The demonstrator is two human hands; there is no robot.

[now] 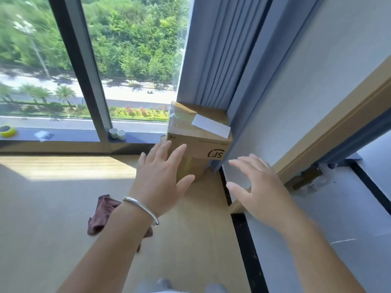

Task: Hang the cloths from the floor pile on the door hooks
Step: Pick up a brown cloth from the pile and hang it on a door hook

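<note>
A crumpled maroon cloth (101, 214) lies on the pale wooden floor, partly hidden behind my left forearm. My left hand (161, 176) is stretched forward above the floor with fingers spread and holds nothing; a silver bangle sits on its wrist. My right hand (257, 187) reaches forward beside it, fingers spread and empty, close to the wall. No door hooks are in view.
A cardboard box (198, 134) stands in the corner beneath a blue-grey curtain (220, 60). A wooden door frame (330, 136) runs along the right, with a dark threshold strip (245, 246). A large window (88, 60) has a sill with a yellow tape roll (8, 131) and two small cups (117, 133).
</note>
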